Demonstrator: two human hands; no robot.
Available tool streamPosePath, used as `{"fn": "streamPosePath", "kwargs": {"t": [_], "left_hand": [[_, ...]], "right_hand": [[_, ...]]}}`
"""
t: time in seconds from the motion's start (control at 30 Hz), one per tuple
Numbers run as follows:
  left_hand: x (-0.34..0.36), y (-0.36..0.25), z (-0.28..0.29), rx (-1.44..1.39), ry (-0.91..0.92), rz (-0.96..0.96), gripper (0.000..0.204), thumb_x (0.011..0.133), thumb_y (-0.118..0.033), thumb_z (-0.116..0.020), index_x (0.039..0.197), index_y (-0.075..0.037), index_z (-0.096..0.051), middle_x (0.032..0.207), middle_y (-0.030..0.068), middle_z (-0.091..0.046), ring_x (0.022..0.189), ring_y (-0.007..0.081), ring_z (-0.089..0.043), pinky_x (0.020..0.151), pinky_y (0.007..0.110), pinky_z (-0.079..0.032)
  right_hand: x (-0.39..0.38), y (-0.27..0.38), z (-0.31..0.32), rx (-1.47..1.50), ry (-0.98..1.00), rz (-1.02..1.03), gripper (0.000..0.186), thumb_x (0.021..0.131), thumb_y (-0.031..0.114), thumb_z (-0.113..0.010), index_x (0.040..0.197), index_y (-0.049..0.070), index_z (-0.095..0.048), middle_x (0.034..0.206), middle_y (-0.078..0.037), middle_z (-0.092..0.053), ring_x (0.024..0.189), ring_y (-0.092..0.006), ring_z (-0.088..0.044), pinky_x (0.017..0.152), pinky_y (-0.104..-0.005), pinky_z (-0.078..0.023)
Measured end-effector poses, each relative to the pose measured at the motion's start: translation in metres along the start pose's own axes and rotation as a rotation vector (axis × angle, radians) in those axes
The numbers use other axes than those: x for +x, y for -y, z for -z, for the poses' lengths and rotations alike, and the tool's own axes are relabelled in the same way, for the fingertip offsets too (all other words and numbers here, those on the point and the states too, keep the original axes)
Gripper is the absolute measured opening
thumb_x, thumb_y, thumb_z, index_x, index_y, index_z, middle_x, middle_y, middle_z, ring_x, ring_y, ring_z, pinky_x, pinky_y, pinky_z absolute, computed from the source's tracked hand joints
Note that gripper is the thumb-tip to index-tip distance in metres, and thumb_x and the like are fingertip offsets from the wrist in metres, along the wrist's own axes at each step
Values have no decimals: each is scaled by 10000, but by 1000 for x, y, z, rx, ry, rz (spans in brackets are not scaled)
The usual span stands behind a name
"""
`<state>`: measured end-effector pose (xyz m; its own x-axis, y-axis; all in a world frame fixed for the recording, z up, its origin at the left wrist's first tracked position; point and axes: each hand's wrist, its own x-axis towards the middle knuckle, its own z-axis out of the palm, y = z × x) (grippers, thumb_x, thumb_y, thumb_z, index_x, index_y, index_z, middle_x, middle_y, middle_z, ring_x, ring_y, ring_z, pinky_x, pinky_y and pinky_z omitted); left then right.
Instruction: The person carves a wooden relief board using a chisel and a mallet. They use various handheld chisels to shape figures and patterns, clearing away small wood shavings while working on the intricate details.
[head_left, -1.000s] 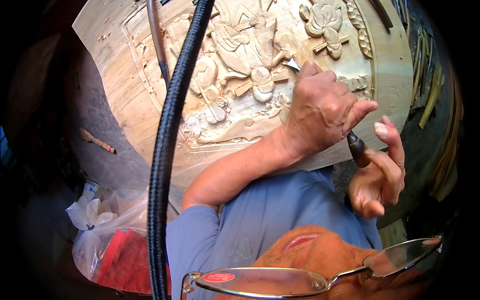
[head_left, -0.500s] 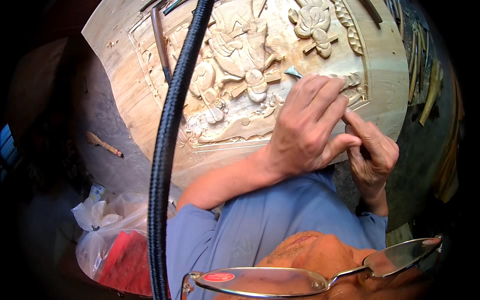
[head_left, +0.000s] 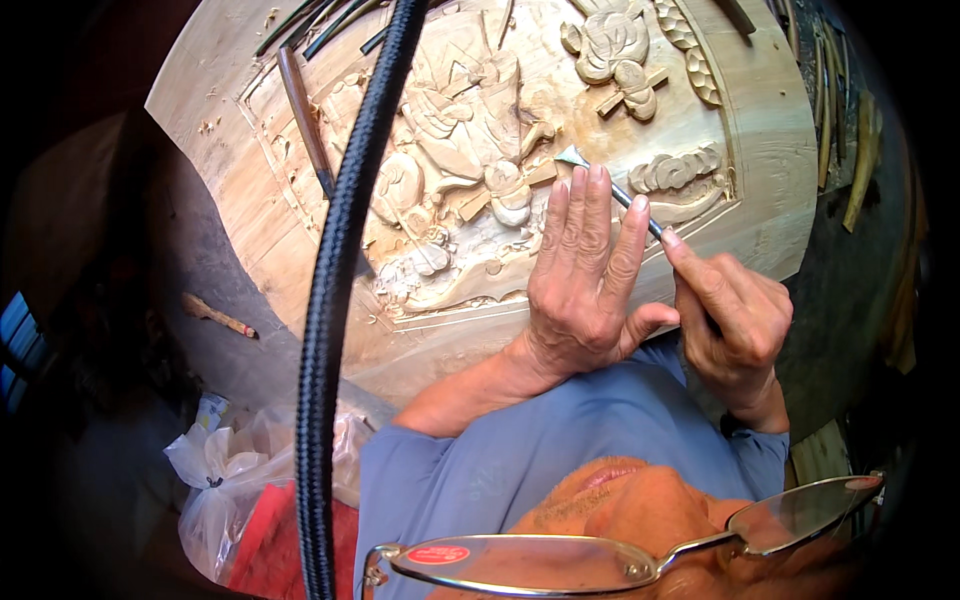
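Observation:
A carved wooden panel [head_left: 770, 150] with raised relief figures lies in front of me. My right hand [head_left: 738, 315] is closed around the rear end of a thin metal carving chisel [head_left: 653, 226], its index finger stretched along the shaft. The chisel's flared blade points up and left, over the pale ground between the carved figures. My left hand [head_left: 585, 285] is palm down with straight fingers and the thumb apart. Its fingertips lie at the chisel's shaft, with the index tip touching or very near it. What is under the palm is hidden.
Several carving tools [head_left: 335, 28] lie along the panel's far left edge, with a wooden-handled one [head_left: 303, 110] on the carving. A black braided hose [head_left: 340, 240] crosses the view. Lower left are a tied plastic bag [head_left: 215, 490] and a small wooden stick [head_left: 220, 316]. Wood strips [head_left: 862, 165] are at right.
My left fingers have straightened and drawn back toward me, so more of the chisel's shaft shows. My right hand keeps its hold. The whole view has shifted slightly.

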<state>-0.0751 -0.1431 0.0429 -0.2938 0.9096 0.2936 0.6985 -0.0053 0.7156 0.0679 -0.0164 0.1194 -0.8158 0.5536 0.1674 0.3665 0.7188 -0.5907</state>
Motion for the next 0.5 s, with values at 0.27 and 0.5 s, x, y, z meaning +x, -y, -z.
{"fn": "streamPosePath", "kwargs": {"t": [0.27,0.5], "left_hand": [[-1,-3,-2,-35,45,4,1013,1061,-731,-476,1611,119,-443,1664,475,-319,1596,597,-303,1288,700,-229],[2,-4,-1,-15,75,6,1066,1053,-752,-443,1640,135,-371,1682,487,-260,1606,621,-242,1289,711,-203]], "right_hand": [[-2,-7,-5,18,-38,38,507,783,-131,-772,1258,42,-813,659,-56,-521,500,-201,-514,492,-365,-417],[9,-10,2,24,13,47,499,780,-146,-773,1244,31,-814,653,-57,-505,501,-202,-504,493,-358,-409]]}}
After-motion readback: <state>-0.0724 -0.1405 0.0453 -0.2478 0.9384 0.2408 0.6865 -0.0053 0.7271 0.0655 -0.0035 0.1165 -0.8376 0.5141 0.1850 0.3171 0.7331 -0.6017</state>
